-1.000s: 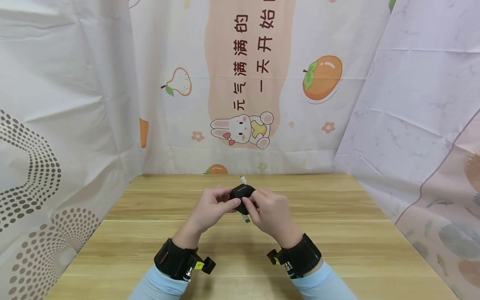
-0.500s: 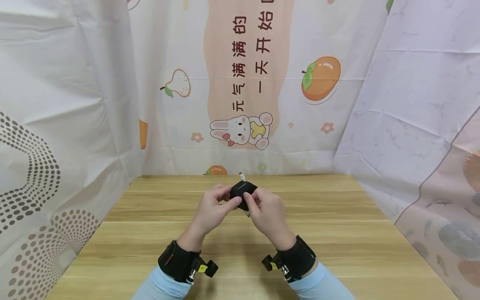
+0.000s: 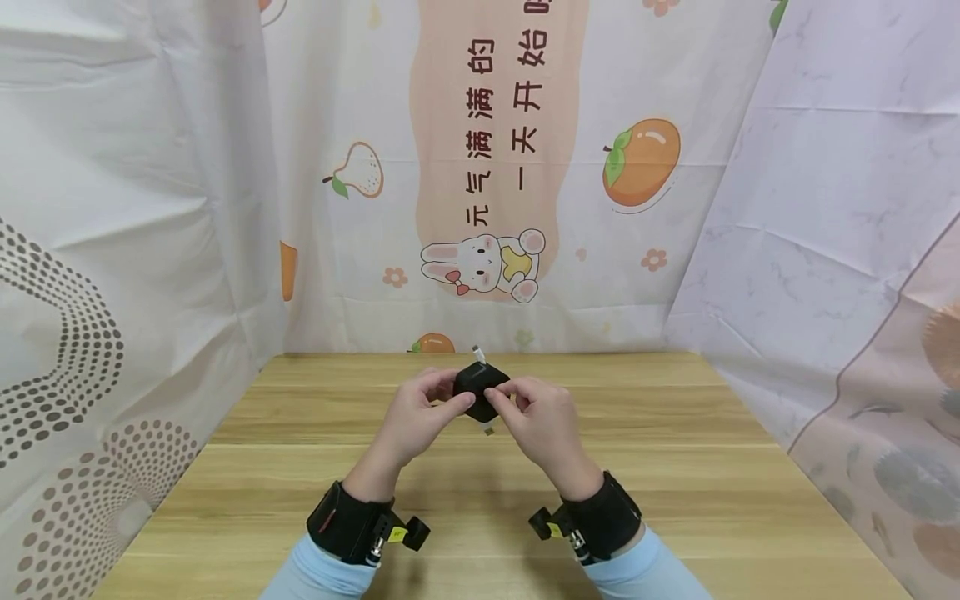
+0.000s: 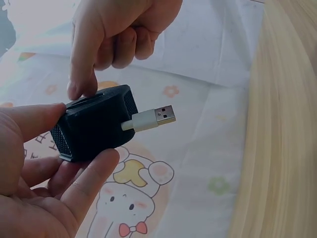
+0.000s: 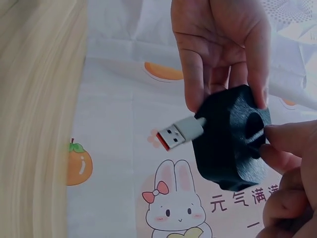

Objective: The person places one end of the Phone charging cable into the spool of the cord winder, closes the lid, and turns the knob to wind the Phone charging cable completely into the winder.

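Note:
Held up over the table is a black, angular cable winder (image 3: 477, 390). A white cable end (image 3: 478, 354) pokes out at its top and another cable end (image 3: 487, 428) at its bottom. My left hand (image 3: 422, 414) holds the winder by its left side, thumb on one face and fingers beneath, as the left wrist view shows. In that view a white USB plug (image 4: 148, 120) sticks out of the side wall. My right hand (image 3: 542, 418) pinches with thumb and index finger at a round recess in the winder's face (image 5: 253, 131); the fingertips partly cover that recess.
A wooden table (image 3: 315, 467) lies under both hands. Behind it hangs a printed cloth backdrop (image 3: 360, 242), and a cloth side panel (image 3: 795, 250) closes off the right. Black camera straps (image 3: 348, 523) circle both wrists.
The winder has shifted slightly left and turned a little in my hands, and its lower cable end shows more than half a second ago. My right thumb and finger have shifted on its face.

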### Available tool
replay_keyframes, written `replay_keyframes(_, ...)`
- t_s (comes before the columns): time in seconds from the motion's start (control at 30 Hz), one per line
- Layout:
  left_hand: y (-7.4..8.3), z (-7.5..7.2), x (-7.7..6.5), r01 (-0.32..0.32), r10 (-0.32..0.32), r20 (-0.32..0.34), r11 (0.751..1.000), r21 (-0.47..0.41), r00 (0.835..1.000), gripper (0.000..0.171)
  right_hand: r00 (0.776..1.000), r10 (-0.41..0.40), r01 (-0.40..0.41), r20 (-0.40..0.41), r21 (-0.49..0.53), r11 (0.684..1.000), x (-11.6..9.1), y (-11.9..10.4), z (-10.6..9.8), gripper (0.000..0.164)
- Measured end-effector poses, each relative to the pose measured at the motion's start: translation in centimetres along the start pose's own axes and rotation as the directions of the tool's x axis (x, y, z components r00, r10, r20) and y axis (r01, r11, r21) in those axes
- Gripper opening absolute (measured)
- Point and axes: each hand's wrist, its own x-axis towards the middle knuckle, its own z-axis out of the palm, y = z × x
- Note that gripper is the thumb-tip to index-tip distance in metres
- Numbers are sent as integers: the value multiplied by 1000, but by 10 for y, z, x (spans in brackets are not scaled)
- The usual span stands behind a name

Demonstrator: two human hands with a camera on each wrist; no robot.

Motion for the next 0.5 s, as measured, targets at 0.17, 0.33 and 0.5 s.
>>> replay_keyframes(0.17,2,-5,0,-3,4,-21,1000,16,1000,30,999,-22,23,-32,31,999,2,1,-4,10)
replay_keyframes(0.33,3,-9,1,-24,24,-27,1000,11,999,33,998,-42,45,-38,84,995,4,2,-9,8)
replay_keyframes(0.5,4,-13,1,-34,33,-23,999,-16,999,36,996,-71,78,-45,151,985,6,0,-14,7)
